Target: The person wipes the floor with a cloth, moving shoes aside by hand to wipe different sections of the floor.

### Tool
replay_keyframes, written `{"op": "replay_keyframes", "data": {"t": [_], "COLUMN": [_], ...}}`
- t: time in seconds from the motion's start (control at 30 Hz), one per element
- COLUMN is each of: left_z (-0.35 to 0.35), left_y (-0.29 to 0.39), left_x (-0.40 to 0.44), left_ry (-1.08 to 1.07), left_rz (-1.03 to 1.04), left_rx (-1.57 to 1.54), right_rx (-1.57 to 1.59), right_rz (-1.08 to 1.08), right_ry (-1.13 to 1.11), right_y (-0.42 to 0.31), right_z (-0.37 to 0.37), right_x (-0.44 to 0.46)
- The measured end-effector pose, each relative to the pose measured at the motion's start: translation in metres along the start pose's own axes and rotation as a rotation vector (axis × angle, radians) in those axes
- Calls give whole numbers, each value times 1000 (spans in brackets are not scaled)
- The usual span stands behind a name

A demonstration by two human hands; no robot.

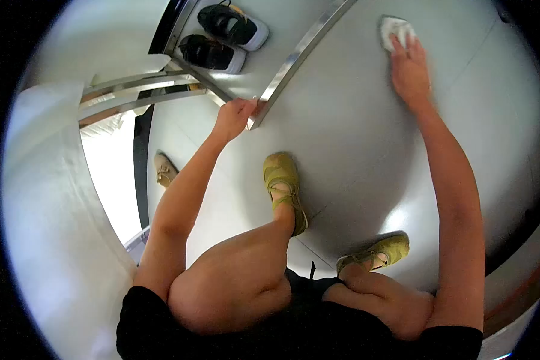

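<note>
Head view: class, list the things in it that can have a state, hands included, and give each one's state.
Grey tiled floor: shiny; wet or dry, cannot tell
Silver metal frame: gripped at a corner
Bare left hand: closed on the frame
Soft white cloth: on the floor
Bare right hand: fingers extended over the cloth
Black, white-soled sneakers: unworn, side by side
Yellow-green lace-up shoes: worn
Tan lace-up shoe: partly hidden

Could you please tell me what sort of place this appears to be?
Probably a room in a home, perhaps a bedroom, though I cannot be sure: dark sneakers sit by a metal frame, and pale fabric shows at the left.
</note>
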State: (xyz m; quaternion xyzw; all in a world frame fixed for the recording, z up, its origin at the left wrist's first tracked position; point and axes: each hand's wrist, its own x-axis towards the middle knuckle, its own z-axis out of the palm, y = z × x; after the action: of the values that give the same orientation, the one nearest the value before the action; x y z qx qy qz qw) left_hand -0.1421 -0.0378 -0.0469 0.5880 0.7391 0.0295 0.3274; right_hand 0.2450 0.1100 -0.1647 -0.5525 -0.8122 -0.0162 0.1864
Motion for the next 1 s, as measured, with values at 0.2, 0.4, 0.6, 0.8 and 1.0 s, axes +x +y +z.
{"op": "replay_keyframes", "data": {"t": [0.2, 0.4, 0.6, 0.8, 1.0], "left_z": [-2, 6, 11, 8, -2], "left_y": [15, 4, -8, -15, -12], "left_x": [-9, -10, -7, 2, 11], "left_ry": [-19, -8, 43, 35, 51], "left_rz": [36, 27, 101, 55, 53], "left_rx": [-54, 75, 152, -29, 217], "right_rx": [274, 473, 503, 215, -107], "right_rz": [-353, -762, -839, -286, 312], "right_ry": [-223, -474, -560, -672, -247], "right_y": [-126, -179, -138, 12, 177], "right_z": [5, -31, -62, -108, -129], "right_x": [-20, -96, -142, -119, -196]}}
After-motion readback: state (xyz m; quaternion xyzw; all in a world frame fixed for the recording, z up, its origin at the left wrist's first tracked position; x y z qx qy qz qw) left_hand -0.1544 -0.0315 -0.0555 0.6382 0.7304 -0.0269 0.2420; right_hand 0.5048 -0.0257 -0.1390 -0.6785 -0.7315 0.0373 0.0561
